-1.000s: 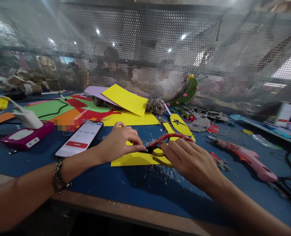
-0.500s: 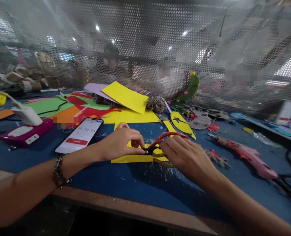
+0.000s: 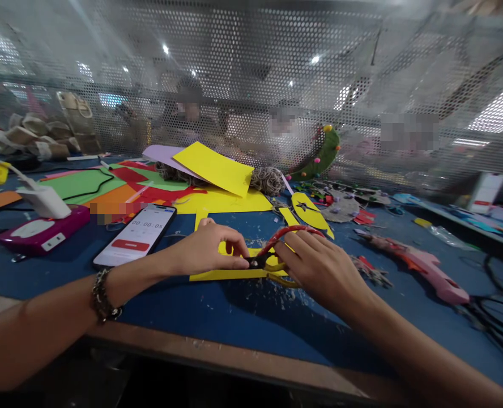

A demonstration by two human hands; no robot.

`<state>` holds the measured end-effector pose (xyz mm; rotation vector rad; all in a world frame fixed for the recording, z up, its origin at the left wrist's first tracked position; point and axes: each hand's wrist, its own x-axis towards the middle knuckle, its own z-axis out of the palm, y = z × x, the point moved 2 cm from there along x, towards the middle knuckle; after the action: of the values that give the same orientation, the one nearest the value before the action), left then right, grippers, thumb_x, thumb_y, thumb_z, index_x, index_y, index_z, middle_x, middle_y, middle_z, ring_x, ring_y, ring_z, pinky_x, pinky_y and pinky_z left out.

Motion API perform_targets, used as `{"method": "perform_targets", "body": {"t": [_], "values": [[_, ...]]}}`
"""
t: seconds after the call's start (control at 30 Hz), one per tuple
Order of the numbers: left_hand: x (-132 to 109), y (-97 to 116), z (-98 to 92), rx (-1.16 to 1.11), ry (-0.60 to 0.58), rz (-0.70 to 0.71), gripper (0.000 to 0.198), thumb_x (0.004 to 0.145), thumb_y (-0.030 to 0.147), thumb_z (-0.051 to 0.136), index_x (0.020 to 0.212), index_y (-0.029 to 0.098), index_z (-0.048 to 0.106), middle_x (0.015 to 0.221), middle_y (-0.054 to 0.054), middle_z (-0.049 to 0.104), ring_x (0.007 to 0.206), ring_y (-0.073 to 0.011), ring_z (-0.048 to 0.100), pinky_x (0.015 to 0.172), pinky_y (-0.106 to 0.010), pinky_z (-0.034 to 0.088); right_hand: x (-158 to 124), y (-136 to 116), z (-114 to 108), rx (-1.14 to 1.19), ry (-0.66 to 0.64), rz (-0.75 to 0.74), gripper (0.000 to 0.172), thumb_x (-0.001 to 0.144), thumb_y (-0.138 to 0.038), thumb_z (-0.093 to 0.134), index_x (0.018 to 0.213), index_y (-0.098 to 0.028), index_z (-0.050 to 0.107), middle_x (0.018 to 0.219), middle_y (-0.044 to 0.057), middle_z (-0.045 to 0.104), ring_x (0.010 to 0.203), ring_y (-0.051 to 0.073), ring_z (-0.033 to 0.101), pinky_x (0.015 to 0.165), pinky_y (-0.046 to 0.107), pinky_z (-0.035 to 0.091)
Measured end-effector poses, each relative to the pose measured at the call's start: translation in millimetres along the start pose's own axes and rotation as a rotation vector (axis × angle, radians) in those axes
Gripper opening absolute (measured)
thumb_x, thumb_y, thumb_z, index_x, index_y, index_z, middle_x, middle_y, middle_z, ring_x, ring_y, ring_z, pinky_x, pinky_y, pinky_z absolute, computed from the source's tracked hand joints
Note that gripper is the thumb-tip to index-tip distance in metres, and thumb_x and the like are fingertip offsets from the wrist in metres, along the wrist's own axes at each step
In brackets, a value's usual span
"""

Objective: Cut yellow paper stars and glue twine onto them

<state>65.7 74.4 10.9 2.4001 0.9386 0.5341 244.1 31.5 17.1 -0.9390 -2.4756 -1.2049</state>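
My right hand (image 3: 319,258) is closed around the handles of a pair of scissors (image 3: 272,245), one red loop above and a yellowish one below. Their dark blades point left and meet the fingertips of my left hand (image 3: 217,245). Thumb and forefinger of that hand are pinched together at the blades; whatever they hold is hidden. Beneath both hands, a cut yellow sheet (image 3: 217,275) lies on the blue tabletop (image 3: 234,323). A phone (image 3: 136,235) showing a running timer rests left of my left hand.
Coloured sheets, with a yellow one (image 3: 215,170) on top, lie at the back beside grey yarn (image 3: 268,180). A pink glue gun (image 3: 425,269) lies at right with cables. At left sits a purple power block (image 3: 43,232) with a white charger. A perforated screen (image 3: 243,68) stands behind.
The phone's timer has advanced from 3 to 5 seconds. The view has shifted slightly; both hands and the scissors stay in nearly the same place.
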Motion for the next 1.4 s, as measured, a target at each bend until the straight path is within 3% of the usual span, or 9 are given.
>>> {"method": "perform_targets", "body": {"t": [0.13, 0.23, 0.43, 0.67, 0.8, 0.87, 1.07, 1.23, 1.4], "values": [[0.7, -0.6, 2.1, -0.12, -0.054, -0.048, 0.017, 0.074, 0.033, 0.055, 0.074, 0.016, 0.06, 0.073, 0.001, 0.063, 0.071, -0.0137, 0.054, 0.072, -0.028, 0.034, -0.1, -0.5, -1.2, -0.006, -0.006, 0.013, 0.017, 0.076, -0.007, 0.043, 0.066, -0.016, 0.054, 0.061, 0.003, 0.049, 0.059, 0.015, 0.043, 0.057, 0.026, 0.032], [1.4, -1.1, 2.5, -0.168, -0.076, -0.089, 0.019, 0.077, 0.032, 0.05, 0.072, 0.015, 0.058, 0.068, 0.001, 0.059, 0.065, -0.0123, 0.051, 0.059, -0.023, 0.035, -0.3, -1.4, -0.9, -0.017, -0.006, 0.018, 0.017, 0.075, -0.007, 0.044, 0.065, -0.017, 0.053, 0.061, 0.003, 0.049, 0.059, 0.015, 0.044, 0.058, 0.026, 0.033], [0.8, -1.9, -3.5, -0.232, -0.004, -0.047, 0.022, 0.08, 0.031, 0.045, 0.074, 0.015, 0.059, 0.069, 0.001, 0.057, 0.065, -0.0108, 0.05, 0.06, -0.021, 0.036, -0.4, 0.0, 0.1, -0.01, -0.005, 0.049, 0.006, 0.075, -0.015, 0.049, 0.073, -0.015, 0.055, 0.066, 0.004, 0.053, 0.063, 0.016, 0.048, 0.06, 0.025, 0.035], [1.4, -5.9, -9.3, -0.47, 0.195, -0.035, 0.029, 0.085, 0.032, 0.036, 0.077, 0.014, 0.058, 0.068, -0.001, 0.054, 0.063, -0.0105, 0.051, 0.061, -0.023, 0.041, -2.5, 4.8, 5.4, 0.042, -0.072, 0.183, 0.029, 0.078, -0.042, 0.046, 0.081, -0.014, 0.052, 0.081, 0.008, 0.058, 0.08, 0.02, 0.052, 0.063, 0.025, 0.04], [2.2, -10.5, -9.4, -0.549, 0.309, -0.049, 0.03, 0.086, 0.031, 0.032, 0.076, 0.016, 0.056, 0.068, -0.002, 0.053, 0.061, -0.0108, 0.05, 0.06, -0.023, 0.042, -4.0, 6.8, 12.5, -0.019, -0.128, 0.304, 0.059, 0.07, -0.066, 0.037, 0.082, -0.01, 0.05, 0.084, 0.015, 0.056, 0.081, 0.025, 0.05, 0.067, 0.032, 0.041], [2.5, -13.4, -10.0, -0.577, 0.353, -0.067, 0.029, 0.086, 0.03, 0.032, 0.075, 0.016, 0.056, 0.068, -0.002, 0.052, 0.06, -0.0108, 0.049, 0.058, -0.023, 0.041, -4.6, 8.7, 15.5, -0.067, -0.162, 0.332, 0.065, 0.066, -0.071, 0.035, 0.082, -0.009, 0.05, 0.084, 0.016, 0.055, 0.08, 0.027, 0.049, 0.069, 0.034, 0.04], [2.5, -18.6, -11.0, -0.609, 0.414, -0.114, 0.027, 0.086, 0.028, 0.032, 0.073, 0.017, 0.054, 0.067, -0.002, 0.05, 0.058, -0.011, 0.048, 0.055, -0.023, 0.04, -3.4, 12.1, 11.5, -0.123, -0.135, 0.335, 0.062, 0.069, -0.068, 0.035, 0.08, -0.009, 0.051, 0.085, 0.016, 0.054, 0.083, 0.027, 0.048, 0.071, 0.034, 0.037], [1.7, -20.3, -11.4, -0.619, 0.445, -0.127, 0.026, 0.086, 0.03, 0.032, 0.075, 0.016, 0.051, 0.065, -0.001, 0.048, 0.055, -0.0102, 0.047, 0.055, -0.024, 0.039, -4.9, 14.4, 6.8, -0.104, -0.127, 0.348, 0.047, 0.076, -0.055, 0.039, 0.083, -0.012, 0.056, 0.081, 0.01, 0.058, 0.074, 0.021, 0.054, 0.052, 0.026, 0.031], [1.0, -19.4, -11.9, -0.624, 0.478, -0.132, 0.023, 0.086, 0.027, 0.032, 0.075, 0.015, 0.049, 0.063, 0.0, 0.045, 0.053, -0.0093, 0.045, 0.054, -0.024, 0.038, -10.1, 17.8, 11.5, -0.122, -0.13, 0.371, 0.033, 0.077, -0.045, 0.045, 0.08, -0.016, 0.06, 0.069, 0.002, 0.063, 0.049, 0.014, 0.053, 0.04, 0.025, 0.017]]}}
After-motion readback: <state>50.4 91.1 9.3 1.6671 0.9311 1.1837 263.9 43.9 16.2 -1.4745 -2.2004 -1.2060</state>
